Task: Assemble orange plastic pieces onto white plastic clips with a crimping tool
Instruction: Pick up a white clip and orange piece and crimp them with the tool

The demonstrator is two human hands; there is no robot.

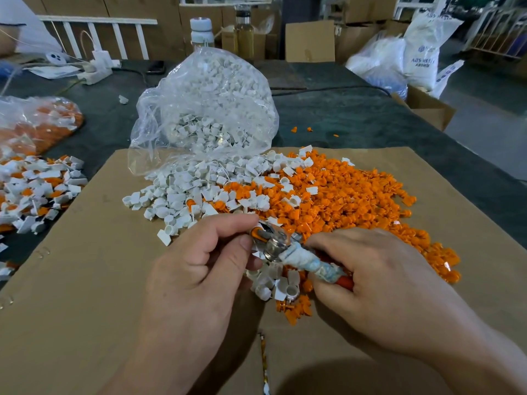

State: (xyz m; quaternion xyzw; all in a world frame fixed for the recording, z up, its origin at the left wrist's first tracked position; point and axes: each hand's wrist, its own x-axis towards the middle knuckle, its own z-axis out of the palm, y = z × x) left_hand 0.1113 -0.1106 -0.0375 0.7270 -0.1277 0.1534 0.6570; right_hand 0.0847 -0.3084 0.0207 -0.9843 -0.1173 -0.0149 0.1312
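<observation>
The left hand point(199, 258) is pinching a small part right at the nose of the crimping tool point(281, 248), thumb and forefinger closed tight around an orange piece point(254, 232) seated on what looks like a white clip, though the fingers are hiding most of it. The right hand point(379, 283) is wrapping around the tool's handles, fingers curled shut over the taped grip point(310, 263) with a red handle showing beneath. How far the handles are squeezed, I cannot tell.

These parts are looking tiny, light and rigid, probably slick too, so a fingertip pinch on the clip's body, clear of the metal nose, is likely the safest hold. The tool is the heavy item here; the padded tape is probably giving a firmer, softer grip.

Supplies are sitting just ahead on the cardboard sheet point(71, 295): a heap of white clips point(182, 195) spilling out of a clear plastic bag point(205, 104), and a broad spread of orange pieces point(350, 201) to the right, the two mingling in the middle. More loose parts are lying directly under the tool, crowding the working spot. Far left, a pile of assembled pieces point(37, 189) is building on the table point(356, 118), with another bag of orange stock point(37, 124) behind it. Bottles and boxes are standing well back, out of the way.
</observation>
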